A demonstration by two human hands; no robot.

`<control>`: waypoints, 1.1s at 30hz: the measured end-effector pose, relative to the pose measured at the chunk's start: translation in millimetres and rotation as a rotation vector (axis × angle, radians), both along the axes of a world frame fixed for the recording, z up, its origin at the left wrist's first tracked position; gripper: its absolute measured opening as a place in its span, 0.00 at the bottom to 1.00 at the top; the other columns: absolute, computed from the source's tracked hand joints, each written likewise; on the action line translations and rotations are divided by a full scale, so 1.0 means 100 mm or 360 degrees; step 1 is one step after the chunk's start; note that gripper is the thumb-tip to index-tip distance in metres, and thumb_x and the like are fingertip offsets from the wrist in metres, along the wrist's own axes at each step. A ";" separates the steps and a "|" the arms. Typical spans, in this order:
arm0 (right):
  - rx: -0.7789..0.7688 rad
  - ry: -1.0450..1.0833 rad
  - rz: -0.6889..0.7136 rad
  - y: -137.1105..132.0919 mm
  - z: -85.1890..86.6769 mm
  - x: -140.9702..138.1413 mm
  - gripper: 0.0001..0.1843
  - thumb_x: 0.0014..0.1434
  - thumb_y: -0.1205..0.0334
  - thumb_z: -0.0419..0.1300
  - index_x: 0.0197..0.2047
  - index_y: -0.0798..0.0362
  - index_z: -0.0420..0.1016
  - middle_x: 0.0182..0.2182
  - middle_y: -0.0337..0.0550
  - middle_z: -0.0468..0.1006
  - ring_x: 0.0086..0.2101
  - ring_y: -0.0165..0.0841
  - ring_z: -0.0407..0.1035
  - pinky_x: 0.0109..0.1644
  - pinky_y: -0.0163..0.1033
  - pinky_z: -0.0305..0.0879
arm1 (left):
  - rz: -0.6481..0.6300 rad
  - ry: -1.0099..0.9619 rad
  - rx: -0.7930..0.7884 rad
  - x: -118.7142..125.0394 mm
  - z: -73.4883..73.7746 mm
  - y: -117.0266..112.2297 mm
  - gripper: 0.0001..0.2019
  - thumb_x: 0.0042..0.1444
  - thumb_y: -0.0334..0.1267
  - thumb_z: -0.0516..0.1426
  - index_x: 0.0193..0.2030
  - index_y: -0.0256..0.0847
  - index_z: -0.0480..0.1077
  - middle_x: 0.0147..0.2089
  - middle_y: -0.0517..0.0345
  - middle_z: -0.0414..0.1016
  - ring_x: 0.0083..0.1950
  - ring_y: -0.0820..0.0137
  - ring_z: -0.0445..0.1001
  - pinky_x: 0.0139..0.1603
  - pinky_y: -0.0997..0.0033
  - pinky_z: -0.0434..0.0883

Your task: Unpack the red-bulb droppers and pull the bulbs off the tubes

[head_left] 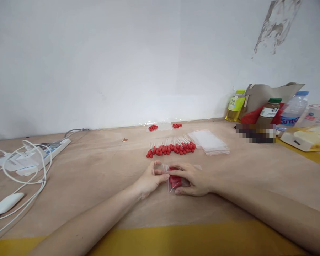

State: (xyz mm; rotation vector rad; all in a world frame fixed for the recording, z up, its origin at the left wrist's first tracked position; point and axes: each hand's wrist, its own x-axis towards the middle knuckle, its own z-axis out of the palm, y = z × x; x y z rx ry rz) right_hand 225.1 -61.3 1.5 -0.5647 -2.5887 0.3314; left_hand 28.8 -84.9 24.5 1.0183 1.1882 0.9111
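From my remote post: left hand point(151, 179) loosely curled, thumb at the edge of a bag point(176, 182); I can't tell whether it grips. Right hand point(194, 179) clasps the bag, red pieces point(175, 184) inside. Just beyond, a row of red-tipped sticks point(173, 148); right of them, flat sleeves point(209, 142). By the wall point(122, 64), two red clusters point(153, 127).

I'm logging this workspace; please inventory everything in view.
Filled bag: 1, clear, between hands
Red-tipped sticks: many, red-white, beyond it
Flat bags: stack, whitish, beside sticks
Red pieces: 2 clusters, red, back
Power strip: 1, white, left
Cables: several, mostly white, left
Oblong device: 1, white, near left
Bottles: 3, yellow, brown, clear, right
Large bag: 1, brownish, behind bottles
Package: 1, yellow-white, far right
Table: 1, brown, below
Wall: 1, white, back
Left hand: 1, at bag
Right hand: 1, over bag
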 end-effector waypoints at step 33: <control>0.0377 0.0067 0.0195 0.37 0.30 -0.26 0.08 0.55 0.67 0.54 0.31 0.50 0.75 0.33 0.40 0.75 0.38 0.32 0.62 0.45 0.41 0.57 | -0.0542 -0.0152 0.0046 -0.17 -0.13 0.35 0.13 0.33 0.31 0.68 0.29 0.32 0.73 0.25 0.59 0.74 0.26 0.78 0.71 0.34 0.78 0.67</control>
